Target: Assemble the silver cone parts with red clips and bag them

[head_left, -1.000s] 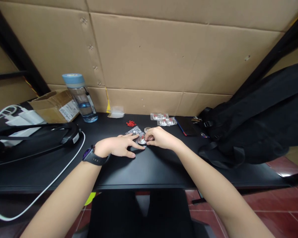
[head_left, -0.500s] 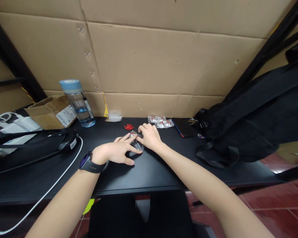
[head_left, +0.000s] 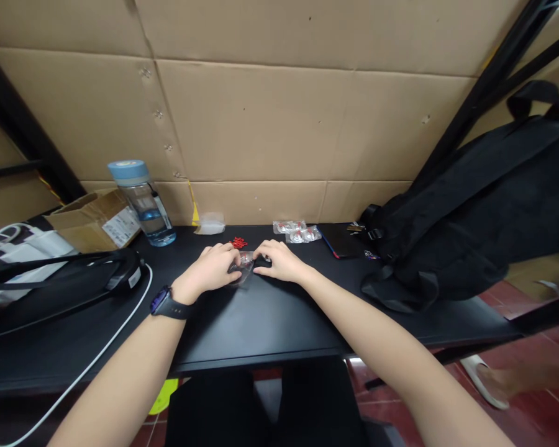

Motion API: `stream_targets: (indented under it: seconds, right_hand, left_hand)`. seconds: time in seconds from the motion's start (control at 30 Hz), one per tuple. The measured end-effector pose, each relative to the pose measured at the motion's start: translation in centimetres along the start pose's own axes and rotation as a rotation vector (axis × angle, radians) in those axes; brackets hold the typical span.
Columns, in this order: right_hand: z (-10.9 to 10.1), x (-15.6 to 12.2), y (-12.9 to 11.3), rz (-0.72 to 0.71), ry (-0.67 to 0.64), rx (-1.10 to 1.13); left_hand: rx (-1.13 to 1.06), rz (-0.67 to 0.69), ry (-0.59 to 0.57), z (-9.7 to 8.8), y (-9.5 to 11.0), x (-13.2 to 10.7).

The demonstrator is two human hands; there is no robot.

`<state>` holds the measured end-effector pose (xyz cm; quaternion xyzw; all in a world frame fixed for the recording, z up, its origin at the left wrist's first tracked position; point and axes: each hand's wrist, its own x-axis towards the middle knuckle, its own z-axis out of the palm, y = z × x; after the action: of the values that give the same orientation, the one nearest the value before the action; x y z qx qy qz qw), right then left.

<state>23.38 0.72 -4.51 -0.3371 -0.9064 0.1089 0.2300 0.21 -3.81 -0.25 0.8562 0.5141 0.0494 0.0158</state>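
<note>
A small clear plastic bag (head_left: 245, 270) with shiny and red bits inside lies between my hands on the black table. My left hand (head_left: 213, 267) grips its left side, thumb below and fingers curled above. My right hand (head_left: 282, 261) is at the right edge of the bag, its fingers bent and closed on the edge; the exact contact at the fingertips is too small to make out. Just behind the left fingertips sits a little pile of red clip-like pieces (head_left: 238, 243). Several filled clear packets (head_left: 302, 234) lie farther back, behind my right hand.
A flat dark item (head_left: 339, 241) and a black backpack (head_left: 466, 205) are at right. On the left stand a water bottle (head_left: 149, 211), a cardboard box (head_left: 95, 220), and a black case (head_left: 69, 285) with a white cable (head_left: 116, 338). Someone's foot (head_left: 489, 382) shows on the floor.
My left hand has drawn back from lying spread over the bag and now grips its left side. The bag has shifted left relative to my right hand. A person's foot has appeared at lower right.
</note>
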Motion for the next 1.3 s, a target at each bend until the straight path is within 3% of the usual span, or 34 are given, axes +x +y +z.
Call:
stream_targets:
  seconds: [0.2, 0.4, 0.6, 0.8, 0.97, 1.1, 1.2, 1.3]
  right_hand:
    - [0.5, 0.3, -1.3, -0.044, 0.023, -0.093]
    - [1.3, 0.5, -2.7, -0.023, 0.052, -0.238]
    - [1.5, 0.4, -3.3, -0.027, 0.074, -0.268]
    - [0.8, 0.6, -1.9, 0.068, 0.124, -0.081]
    - [-0.1, 0.6, -1.1, 0.061, 0.171, 0.101]
    - [-0.1, 0.3, -0.7, 0.168, 0.131, 0.073]
    - [0.0, 0.1, -0.6, 0.224, 0.127, -0.01]
    - [-0.2, -0.1, -0.7, 0.131, 0.142, -0.056]
  left_hand:
    - [-0.043, -0.009, 0.014, -0.3, -1.1, 0.0]
    - [-0.064, -0.079, -0.018, 0.2, -0.6, 0.2]
    - [-0.196, 0.019, -0.021, -0.6, -0.7, -0.2]
    - [-0.171, 0.135, 0.011, -0.8, -0.7, 0.1]
    - [-0.351, 0.157, 0.105, -0.4, -0.7, 0.4]
    - [-0.53, 0.093, 0.189, 0.6, -1.0, 0.8]
    - [-0.538, 0.026, 0.21, 1.7, -1.2, 1.3]
    - [-0.45, -0.002, 0.229, 2.5, -1.4, 1.7]
